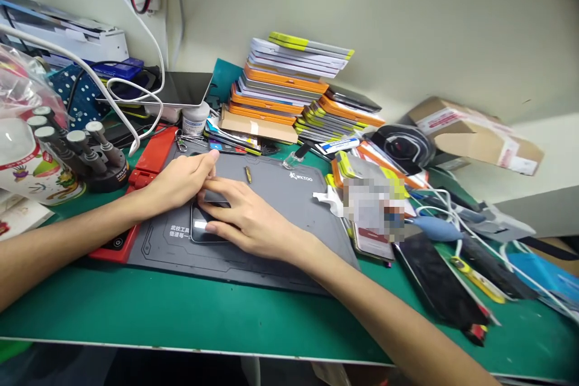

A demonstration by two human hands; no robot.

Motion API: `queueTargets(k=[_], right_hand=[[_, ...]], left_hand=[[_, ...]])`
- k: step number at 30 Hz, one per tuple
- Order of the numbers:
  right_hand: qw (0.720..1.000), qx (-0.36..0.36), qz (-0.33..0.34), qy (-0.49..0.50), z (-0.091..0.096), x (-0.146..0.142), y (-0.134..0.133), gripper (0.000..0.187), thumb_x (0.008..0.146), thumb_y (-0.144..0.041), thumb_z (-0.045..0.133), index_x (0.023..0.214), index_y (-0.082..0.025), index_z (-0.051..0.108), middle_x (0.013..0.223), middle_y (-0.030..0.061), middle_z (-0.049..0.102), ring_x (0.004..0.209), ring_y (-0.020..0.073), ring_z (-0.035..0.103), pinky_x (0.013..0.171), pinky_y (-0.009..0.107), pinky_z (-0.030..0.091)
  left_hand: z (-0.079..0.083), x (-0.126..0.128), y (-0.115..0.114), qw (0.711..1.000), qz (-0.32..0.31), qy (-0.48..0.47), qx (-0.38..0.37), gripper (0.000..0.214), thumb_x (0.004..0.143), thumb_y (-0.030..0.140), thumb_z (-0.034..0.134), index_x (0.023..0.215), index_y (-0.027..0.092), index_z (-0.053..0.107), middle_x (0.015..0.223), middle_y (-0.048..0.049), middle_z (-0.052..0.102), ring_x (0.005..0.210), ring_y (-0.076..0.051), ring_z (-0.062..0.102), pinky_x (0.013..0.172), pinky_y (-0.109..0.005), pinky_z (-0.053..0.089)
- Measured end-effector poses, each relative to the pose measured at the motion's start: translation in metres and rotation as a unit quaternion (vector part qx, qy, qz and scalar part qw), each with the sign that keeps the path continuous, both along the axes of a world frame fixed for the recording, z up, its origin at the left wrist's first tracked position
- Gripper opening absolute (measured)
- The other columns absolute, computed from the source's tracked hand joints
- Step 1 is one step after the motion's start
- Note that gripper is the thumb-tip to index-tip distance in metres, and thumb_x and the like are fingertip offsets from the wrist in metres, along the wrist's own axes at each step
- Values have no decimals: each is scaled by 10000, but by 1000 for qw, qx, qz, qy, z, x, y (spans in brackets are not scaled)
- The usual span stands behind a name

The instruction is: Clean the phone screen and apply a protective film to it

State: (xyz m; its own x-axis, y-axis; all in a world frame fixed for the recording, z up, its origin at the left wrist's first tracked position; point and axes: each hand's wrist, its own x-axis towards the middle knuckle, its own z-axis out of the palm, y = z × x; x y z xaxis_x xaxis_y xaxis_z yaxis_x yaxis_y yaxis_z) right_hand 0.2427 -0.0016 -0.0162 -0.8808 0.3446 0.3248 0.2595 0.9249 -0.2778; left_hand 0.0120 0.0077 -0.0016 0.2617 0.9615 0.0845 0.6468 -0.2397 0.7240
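A dark, glassy phone lies flat on a grey work mat and reflects a bright patch of light. Over it rests my right hand, fingers stretched out and apart, the thumb on the glass and the other fingertips near its far edge. My left hand is at the phone's far left side, touching the right fingertips. Its fingers are pressed together, and what lies beneath them is hidden. Just beyond the hands, a small brass-coloured bit lies on the mat.
Left are a red tool base, a screwdriver stand and a patterned cup. Stacked orange and grey cases stand behind. A small glass bottle sits on the mat's far edge. A blue blower bulb and yellow cutter lie right.
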Motion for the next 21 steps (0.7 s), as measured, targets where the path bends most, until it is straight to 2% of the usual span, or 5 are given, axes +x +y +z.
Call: queueTargets(k=[5,8,12,15,21], right_hand=[[998,60,-9,16,-13,0,-16,696,1203,-633,529,1523,-45,721,1565,277,722,1557,370,652,1364,601,538],[995,96,-16,17,-20,2,-23,782,1189,-691,508,1587,-38,672,1586,275,721,1564,372,655,1379,625,520],[987,155,-10,28,-22,2,-27,549,1226,-489,564,1536,-64,720,1527,238,774,1539,357,686,1369,609,545],[981,186,3,63,-20,-2,-28,379,1226,-324,568,1420,-85,789,1394,188,837,1411,316,769,1320,545,609],[970,216,24,106,-14,-5,-31,291,1209,-223,581,1228,-97,842,1156,121,872,1128,269,846,1236,512,681]], left_hand=[[-4,1,-2,999,8,-22,-26,727,1166,745,215,845,250,639,728,-15,711,713,-220,676,761,-375,491],[-5,2,-4,999,3,-7,-31,741,1162,754,197,851,249,642,733,-20,716,722,-220,682,784,-379,495],[-1,3,-7,999,-10,24,-42,712,1161,747,237,868,251,655,738,-18,718,754,-225,694,812,-376,495],[1,3,-9,998,-14,33,-52,773,1160,790,171,878,254,652,714,-12,723,761,-226,712,831,-373,510],[2,3,-11,997,-20,45,-53,788,1172,769,112,891,256,641,689,-5,730,738,-223,719,839,-375,524]])
